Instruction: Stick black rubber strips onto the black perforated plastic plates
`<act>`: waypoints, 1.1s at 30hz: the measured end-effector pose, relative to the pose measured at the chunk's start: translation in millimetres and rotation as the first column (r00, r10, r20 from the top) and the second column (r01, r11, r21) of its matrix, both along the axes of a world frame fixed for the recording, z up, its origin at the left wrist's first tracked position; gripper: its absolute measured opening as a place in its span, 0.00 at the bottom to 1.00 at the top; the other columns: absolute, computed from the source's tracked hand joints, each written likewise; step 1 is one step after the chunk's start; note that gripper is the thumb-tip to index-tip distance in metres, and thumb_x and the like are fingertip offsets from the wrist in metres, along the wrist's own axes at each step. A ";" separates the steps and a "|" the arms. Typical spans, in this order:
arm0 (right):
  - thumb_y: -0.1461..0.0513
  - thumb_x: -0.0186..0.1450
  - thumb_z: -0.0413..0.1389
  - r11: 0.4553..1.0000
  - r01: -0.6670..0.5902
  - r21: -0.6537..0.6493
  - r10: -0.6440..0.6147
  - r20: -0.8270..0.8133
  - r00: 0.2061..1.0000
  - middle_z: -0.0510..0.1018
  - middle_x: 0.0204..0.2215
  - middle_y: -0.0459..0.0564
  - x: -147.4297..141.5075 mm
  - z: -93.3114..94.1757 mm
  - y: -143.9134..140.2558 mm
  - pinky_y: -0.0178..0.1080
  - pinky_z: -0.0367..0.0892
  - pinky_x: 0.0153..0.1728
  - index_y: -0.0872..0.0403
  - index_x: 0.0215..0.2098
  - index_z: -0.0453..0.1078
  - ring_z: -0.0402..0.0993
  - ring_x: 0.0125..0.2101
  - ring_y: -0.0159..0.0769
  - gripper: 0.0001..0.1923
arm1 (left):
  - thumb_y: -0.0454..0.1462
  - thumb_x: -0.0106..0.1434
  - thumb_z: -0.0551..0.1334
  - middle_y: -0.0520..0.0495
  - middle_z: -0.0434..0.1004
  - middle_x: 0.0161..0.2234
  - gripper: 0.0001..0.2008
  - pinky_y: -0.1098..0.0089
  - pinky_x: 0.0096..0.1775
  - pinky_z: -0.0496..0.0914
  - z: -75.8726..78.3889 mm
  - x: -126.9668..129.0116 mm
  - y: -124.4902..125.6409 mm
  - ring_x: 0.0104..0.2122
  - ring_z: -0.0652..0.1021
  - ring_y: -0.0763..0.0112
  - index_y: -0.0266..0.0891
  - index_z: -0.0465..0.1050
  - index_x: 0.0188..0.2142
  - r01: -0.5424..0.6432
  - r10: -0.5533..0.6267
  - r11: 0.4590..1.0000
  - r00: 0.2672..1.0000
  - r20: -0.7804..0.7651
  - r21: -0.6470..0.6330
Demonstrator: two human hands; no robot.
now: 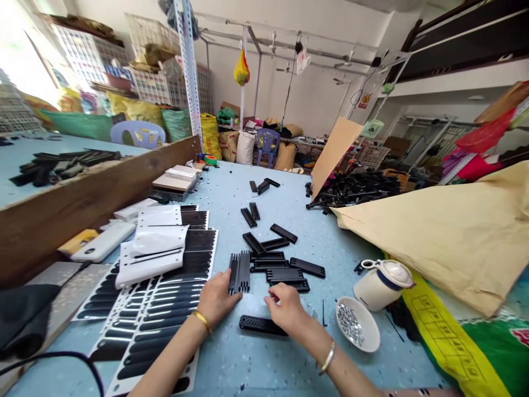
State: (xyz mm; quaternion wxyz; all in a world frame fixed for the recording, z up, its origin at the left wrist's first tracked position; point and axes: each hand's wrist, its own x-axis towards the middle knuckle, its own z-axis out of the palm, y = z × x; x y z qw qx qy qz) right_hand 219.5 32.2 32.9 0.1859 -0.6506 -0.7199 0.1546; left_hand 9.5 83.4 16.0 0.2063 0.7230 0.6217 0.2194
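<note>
The left hand [215, 300], low in the middle of the frame, lies half open with its fingertips against the lower end of a stack of black ribbed strips [240, 272]. Just right of it, the right hand [285, 309] curls loosely over a perforated black bar [261, 325] (whether it grips, I cannot tell). Sticker sheets [165, 309] hem in the left; a dish of small metal bits [357, 324] and a white jar [380, 284] sit at right. Bare blue table [248, 364] opens toward the bottom edge.

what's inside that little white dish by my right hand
The dish holds a heap of small shiny silver pieces, likely screws, too small to tell. Whatever lies under the heap is covered.
</note>
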 end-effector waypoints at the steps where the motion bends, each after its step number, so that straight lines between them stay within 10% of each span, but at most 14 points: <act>1: 0.60 0.63 0.57 1.000 -0.002 -0.015 0.002 0.020 1.000 0.81 0.29 0.55 -10.3 0.6 13.2 0.36 0.67 0.34 0.57 0.31 0.77 0.78 0.32 0.41 0.10 | 0.37 0.48 0.65 0.33 0.78 0.42 0.28 0.57 0.47 0.67 -0.4 2.5 3.3 0.45 0.77 0.46 0.31 0.71 0.50 -0.006 0.006 1.000 1.000 0.013 -0.009; 8: 0.49 0.63 0.55 0.997 -0.019 -0.077 0.028 0.122 0.992 0.82 0.31 0.64 -63.8 2.1 70.3 0.40 0.68 0.35 0.60 0.31 0.78 0.80 0.36 0.49 0.22 | 0.35 0.46 0.64 0.45 0.80 0.32 0.24 0.62 0.42 0.69 0.6 -13.6 12.5 0.37 0.78 0.55 0.34 0.74 0.46 -0.048 0.083 0.990 0.961 0.263 -0.134; 17: 0.65 0.61 0.57 0.996 -0.041 -0.077 0.056 0.200 0.978 0.81 0.33 0.62 -51.3 -8.2 63.0 0.40 0.68 0.35 0.58 0.32 0.76 0.79 0.35 0.47 0.06 | 0.41 0.49 0.66 0.54 0.69 0.23 0.28 0.68 0.27 0.72 1.5 -27.9 -5.8 0.24 0.75 0.69 0.29 0.71 0.49 0.012 0.240 0.945 0.653 0.718 -0.327; 23: 0.74 0.54 0.53 0.984 -0.180 0.002 0.175 0.220 0.960 0.78 0.34 0.60 -35.7 -9.0 42.8 0.40 0.66 0.36 0.60 0.34 0.73 0.75 0.36 0.46 0.12 | 0.40 0.47 0.69 0.48 0.76 0.29 0.29 0.68 0.28 0.72 17.6 -37.0 -17.9 0.28 0.76 0.68 0.30 0.71 0.48 -0.007 0.313 0.931 0.525 0.791 -0.364; 33: 0.76 0.58 0.49 0.941 -0.338 0.032 0.330 0.141 0.933 0.77 0.38 0.56 18.0 -13.3 -10.4 0.41 0.65 0.42 0.59 0.49 0.70 0.70 0.40 0.43 0.23 | 0.40 0.47 0.68 0.42 0.81 0.37 0.26 0.67 0.32 0.72 32.6 -43.7 -13.0 0.36 0.78 0.59 0.31 0.76 0.46 0.095 0.204 0.943 0.588 0.783 -0.318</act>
